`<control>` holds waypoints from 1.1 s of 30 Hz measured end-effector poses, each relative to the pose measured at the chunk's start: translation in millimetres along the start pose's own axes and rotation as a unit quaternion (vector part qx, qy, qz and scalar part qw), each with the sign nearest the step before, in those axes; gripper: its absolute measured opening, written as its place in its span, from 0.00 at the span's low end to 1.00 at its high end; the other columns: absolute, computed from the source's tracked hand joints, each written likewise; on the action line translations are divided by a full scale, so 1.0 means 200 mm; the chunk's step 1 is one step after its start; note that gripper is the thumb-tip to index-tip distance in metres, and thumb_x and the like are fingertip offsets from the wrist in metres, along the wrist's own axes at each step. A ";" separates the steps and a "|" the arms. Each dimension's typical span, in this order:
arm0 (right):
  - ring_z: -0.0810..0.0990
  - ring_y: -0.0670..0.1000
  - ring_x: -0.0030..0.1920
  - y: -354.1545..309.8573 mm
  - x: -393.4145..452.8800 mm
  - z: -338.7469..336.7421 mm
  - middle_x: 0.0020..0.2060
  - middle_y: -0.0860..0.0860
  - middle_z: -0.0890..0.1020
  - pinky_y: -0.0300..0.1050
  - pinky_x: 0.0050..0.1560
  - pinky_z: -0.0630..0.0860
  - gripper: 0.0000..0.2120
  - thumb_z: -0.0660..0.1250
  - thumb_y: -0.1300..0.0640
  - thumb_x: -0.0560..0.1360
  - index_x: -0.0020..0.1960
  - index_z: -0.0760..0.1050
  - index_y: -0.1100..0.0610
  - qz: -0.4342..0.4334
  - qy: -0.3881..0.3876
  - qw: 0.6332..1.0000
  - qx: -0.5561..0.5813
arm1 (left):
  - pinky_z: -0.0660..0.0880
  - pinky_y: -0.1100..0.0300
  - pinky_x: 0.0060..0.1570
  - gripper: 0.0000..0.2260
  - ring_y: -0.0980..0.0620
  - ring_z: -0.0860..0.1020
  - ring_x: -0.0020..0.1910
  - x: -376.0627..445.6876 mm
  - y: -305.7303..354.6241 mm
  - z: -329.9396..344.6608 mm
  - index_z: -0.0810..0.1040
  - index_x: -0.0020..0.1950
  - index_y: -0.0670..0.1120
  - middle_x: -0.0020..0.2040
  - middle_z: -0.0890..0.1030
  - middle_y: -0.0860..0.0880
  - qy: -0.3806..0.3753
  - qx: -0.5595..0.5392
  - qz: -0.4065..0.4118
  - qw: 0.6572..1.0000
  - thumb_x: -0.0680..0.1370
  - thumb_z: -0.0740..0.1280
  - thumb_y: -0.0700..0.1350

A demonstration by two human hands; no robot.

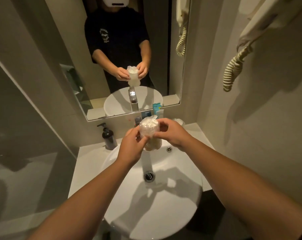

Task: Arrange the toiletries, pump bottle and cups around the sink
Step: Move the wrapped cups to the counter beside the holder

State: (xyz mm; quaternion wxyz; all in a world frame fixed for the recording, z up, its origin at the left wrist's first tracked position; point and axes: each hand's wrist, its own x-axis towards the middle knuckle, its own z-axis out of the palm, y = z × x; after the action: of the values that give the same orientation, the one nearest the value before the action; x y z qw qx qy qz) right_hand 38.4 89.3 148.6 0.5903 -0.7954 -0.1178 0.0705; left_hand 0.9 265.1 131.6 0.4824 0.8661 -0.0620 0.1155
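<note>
The cup, wrapped in thin crinkled clear plastic, is held in the air over the back of the sink, just in front of the tap. The left hand pinches the wrap at the cup's left side, and the right hand closes its fingertips on the wrap at the right, so both hands are clamped on the same cup. It seems there is a second cup below it, but the view there is too dim to be sure. The risk, I think, is that the smooth plastic film slides on the cup or tears when pulled, and then the cup would drop into the hard, glossy white basin. A careless elbow could also tip the pump bottle, a dark, narrow cylinder standing on the counter at the left of the sink. Behind the hands, the tubes stand near the mirror; they look soft and matte.
</note>
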 end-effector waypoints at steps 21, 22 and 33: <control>0.79 0.47 0.52 0.71 0.34 -0.77 0.51 0.45 0.79 0.43 0.53 0.76 0.22 0.73 0.57 0.69 0.60 0.72 0.48 0.079 0.162 0.977 -0.115 | 0.72 0.56 0.49 0.16 0.49 0.78 0.53 0.70 0.06 1.03 0.77 0.62 0.52 0.56 0.81 0.49 -0.119 0.097 -0.019 0.988 0.75 0.69 0.48; 0.79 0.47 0.52 0.76 0.38 -0.76 0.52 0.46 0.79 0.43 0.53 0.75 0.22 0.73 0.57 0.68 0.60 0.72 0.48 0.086 0.159 0.977 -0.116 | 0.73 0.56 0.50 0.15 0.48 0.79 0.53 0.72 0.02 1.07 0.77 0.62 0.52 0.56 0.81 0.49 -0.122 0.091 -0.032 0.988 0.75 0.68 0.47; 0.80 0.44 0.49 1.23 0.59 -0.72 0.48 0.42 0.80 0.29 0.44 0.72 0.16 0.72 0.52 0.68 0.53 0.71 0.40 0.150 0.220 0.962 -0.063 | 0.74 0.55 0.51 0.12 0.48 0.78 0.51 0.90 -0.31 1.43 0.76 0.60 0.47 0.55 0.81 0.47 -0.182 0.060 -0.066 0.979 0.76 0.64 0.42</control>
State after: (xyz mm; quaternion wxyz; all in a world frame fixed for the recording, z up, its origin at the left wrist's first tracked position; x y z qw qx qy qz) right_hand 214.4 -78.8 -40.2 0.5327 -0.8357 0.1313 -0.0257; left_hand 229.4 56.3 -17.8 0.4165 0.9023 -0.0845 -0.0725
